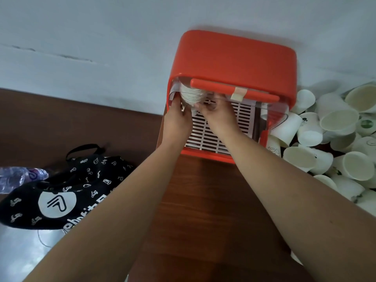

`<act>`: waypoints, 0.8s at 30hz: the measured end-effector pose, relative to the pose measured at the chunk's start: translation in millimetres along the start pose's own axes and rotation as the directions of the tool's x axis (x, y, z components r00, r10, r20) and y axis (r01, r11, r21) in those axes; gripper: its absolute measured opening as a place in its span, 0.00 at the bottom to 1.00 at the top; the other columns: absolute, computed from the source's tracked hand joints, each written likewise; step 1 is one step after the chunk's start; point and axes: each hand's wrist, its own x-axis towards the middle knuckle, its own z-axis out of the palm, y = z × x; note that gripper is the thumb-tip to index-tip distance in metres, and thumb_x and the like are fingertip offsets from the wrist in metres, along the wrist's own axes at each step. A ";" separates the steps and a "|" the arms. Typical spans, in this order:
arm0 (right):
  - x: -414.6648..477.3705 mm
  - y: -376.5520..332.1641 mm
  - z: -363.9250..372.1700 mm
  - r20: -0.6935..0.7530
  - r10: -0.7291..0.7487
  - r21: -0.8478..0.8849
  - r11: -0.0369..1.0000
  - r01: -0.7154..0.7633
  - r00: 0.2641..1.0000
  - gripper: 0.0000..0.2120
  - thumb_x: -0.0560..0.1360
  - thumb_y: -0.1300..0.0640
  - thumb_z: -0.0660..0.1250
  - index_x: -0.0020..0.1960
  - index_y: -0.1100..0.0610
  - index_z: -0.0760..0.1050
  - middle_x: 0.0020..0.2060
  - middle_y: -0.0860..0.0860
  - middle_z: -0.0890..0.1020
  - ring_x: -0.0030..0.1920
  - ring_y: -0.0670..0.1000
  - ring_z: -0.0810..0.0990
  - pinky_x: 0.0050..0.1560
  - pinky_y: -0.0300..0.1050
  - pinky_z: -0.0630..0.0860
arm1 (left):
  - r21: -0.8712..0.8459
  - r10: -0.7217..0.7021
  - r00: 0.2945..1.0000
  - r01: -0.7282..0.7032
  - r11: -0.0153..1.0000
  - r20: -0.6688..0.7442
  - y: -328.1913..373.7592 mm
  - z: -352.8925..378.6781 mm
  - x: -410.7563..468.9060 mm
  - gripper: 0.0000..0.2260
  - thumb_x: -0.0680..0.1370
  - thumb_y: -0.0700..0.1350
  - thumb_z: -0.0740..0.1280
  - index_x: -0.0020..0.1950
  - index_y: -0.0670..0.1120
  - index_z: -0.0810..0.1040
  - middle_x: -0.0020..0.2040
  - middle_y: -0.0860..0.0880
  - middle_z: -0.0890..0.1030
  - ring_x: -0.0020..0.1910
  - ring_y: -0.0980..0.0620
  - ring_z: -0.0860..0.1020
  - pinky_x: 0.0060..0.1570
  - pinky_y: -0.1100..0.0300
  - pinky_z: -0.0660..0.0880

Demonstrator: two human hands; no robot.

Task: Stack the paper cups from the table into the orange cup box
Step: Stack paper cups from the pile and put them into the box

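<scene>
Big pile of loose paper cups (335,139) lay along the table's (203,200) right edge, so most of the job was left. Left hand (177,117) and right hand (217,115) both gripped the nested stack (191,96) in the left corner of the orange cup box (234,58), at the table's far edge. Only that one short stack was in.

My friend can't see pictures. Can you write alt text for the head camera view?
The left hand and right hand hold a cup stack inside the orange box on a table. Loose cups lie piled at its right, a black bag at the left.
</scene>
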 end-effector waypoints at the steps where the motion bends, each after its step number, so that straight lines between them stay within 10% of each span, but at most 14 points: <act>1: -6.5 -3.9 -3.4 0.010 0.008 -0.005 1.000 -0.008 1.000 0.19 0.76 0.55 0.72 0.65 0.54 0.73 0.60 0.47 0.80 0.55 0.49 0.81 0.60 0.49 0.77 | 0.005 -0.011 1.000 0.011 1.000 0.023 2.2 -1.9 -5.5 0.20 0.83 0.43 0.57 0.75 0.49 0.67 0.58 0.51 0.81 0.52 0.51 0.80 0.48 0.56 0.75; 5: -56.4 -12.3 -34.4 0.002 0.039 -0.100 0.994 -0.038 0.999 0.23 0.78 0.53 0.69 0.72 0.55 0.70 0.66 0.48 0.76 0.64 0.47 0.76 0.63 0.44 0.72 | -0.068 -0.027 1.000 0.027 0.997 0.005 7.2 -17.5 -40.7 0.20 0.81 0.41 0.60 0.73 0.50 0.69 0.63 0.55 0.75 0.54 0.61 0.75 0.45 0.72 0.70; 11: -148.0 7.2 -126.0 -0.065 0.056 -0.283 0.956 -0.072 0.996 0.19 0.78 0.53 0.69 0.68 0.54 0.74 0.63 0.49 0.76 0.63 0.47 0.75 0.65 0.45 0.72 | 0.023 0.010 0.973 -0.016 1.000 0.232 14.3 -4.6 -108.9 0.09 0.81 0.44 0.65 0.60 0.48 0.76 0.57 0.52 0.79 0.55 0.56 0.78 0.58 0.52 0.78; 24: -301.2 92.7 -255.0 -0.242 0.180 -0.373 0.890 -0.263 0.953 0.17 0.75 0.57 0.69 0.64 0.59 0.75 0.59 0.54 0.73 0.62 0.54 0.73 0.64 0.49 0.70 | 0.274 -0.046 0.784 -0.161 0.948 0.619 55.1 114.3 -232.0 0.17 0.78 0.47 0.68 0.67 0.49 0.73 0.61 0.48 0.73 0.58 0.52 0.74 0.56 0.61 0.68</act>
